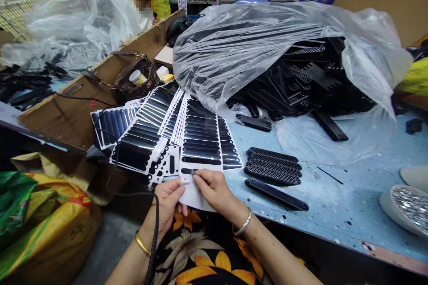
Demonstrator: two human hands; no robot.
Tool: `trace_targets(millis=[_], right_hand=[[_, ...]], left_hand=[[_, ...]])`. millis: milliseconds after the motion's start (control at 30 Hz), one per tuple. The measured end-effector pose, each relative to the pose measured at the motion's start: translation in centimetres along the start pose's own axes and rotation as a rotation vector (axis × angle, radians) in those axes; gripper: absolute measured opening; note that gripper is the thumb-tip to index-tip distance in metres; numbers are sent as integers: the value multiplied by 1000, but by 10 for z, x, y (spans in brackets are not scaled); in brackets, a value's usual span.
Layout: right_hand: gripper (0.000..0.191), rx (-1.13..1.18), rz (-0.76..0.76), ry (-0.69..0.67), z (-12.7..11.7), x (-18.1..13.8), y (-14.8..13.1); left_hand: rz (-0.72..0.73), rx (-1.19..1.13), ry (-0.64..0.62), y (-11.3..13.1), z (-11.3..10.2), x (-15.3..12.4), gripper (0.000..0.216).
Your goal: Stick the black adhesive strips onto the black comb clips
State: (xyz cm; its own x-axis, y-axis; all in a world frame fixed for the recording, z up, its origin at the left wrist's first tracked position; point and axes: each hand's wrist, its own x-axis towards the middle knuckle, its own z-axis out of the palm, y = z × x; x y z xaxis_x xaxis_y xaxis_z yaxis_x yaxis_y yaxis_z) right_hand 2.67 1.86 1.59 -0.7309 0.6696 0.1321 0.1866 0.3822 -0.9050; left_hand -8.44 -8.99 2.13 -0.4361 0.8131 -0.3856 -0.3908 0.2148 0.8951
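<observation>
Sticker sheet [200, 142] lies at the near edge of the worktop [334, 196]. Its long axis runs straight away from you toward the clear plastic bag [267, 44], and its bare white lower end hangs over the edge into your hands. The black strips on it lie crosswise, left to right, stacked like rungs.

The relation that matters is at the lowest strip [186, 171]. Your right grip [214, 191] comes in from the lower right, its thumb and forefinger pressed together on that strip. Only a short dark piece shows to the left of the fingertips [195, 177]. From the pinch, the strip runs off to your left and the rest of the sheet lies ahead, further from you.

Your left grip [169, 200] is closed on the blank backing, below and to the left of the pinch. Its thumb lies on top and its fingers are curled under the paper. The two grips sit just beside each other, and the right one is the nearer to the strip.

More sheets [140, 138] fan out to the left. A row of black mesh pieces [272, 167] and a long black bar [277, 193] lie to your right, apart from both grips.
</observation>
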Motion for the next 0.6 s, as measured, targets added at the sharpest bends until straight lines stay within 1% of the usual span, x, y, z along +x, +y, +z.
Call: trace_targets(millis=[33, 100, 167, 233, 267, 300, 333, 367, 433, 467, 500, 533, 567, 600], right_hand=[[34, 72, 52, 14, -1, 1, 1], [37, 209, 152, 88, -9, 2, 1], [33, 288, 195, 201, -30, -4, -2], [27, 311, 168, 353, -63, -16, -7], [23, 326, 140, 454, -82, -24, -9], [18, 354, 112, 568, -102, -34, -11], [14, 367, 91, 652, -121, -44, -12], [13, 367, 76, 704, -139, -55, -14], [12, 353, 62, 735, -165, -77, -16], [12, 349, 58, 722, -173, -87, -18], [12, 351, 56, 697, -178, -96, -20], [12, 359, 53, 664, -179, -104, -23], [12, 371, 48, 627, -177, -110, -27], [13, 385, 43, 586, -173, -115, -30]], left_hand=[[-7, 15, 15, -1, -3, 0, 31], [-27, 60, 47, -5, -10, 0, 33], [-44, 112, 85, -8, -17, 0, 33], [-36, 180, 129, -10, -24, 1, 33], [-17, 236, 160, -11, -27, 1, 33], [19, 320, 198, -10, -31, 1, 32], [72, 434, 244, -10, -33, 0, 31], [138, 568, 296, -8, -36, -2, 30], [291, 817, 393, -6, -37, -6, 31], [348, 880, 417, -4, -34, -9, 33], [383, 879, 413, -2, -28, -12, 34], [384, 828, 363, -1, -19, -15, 33], [362, 749, 286, 1, -7, -17, 32], [320, 642, 181, 3, 8, -19, 32]])
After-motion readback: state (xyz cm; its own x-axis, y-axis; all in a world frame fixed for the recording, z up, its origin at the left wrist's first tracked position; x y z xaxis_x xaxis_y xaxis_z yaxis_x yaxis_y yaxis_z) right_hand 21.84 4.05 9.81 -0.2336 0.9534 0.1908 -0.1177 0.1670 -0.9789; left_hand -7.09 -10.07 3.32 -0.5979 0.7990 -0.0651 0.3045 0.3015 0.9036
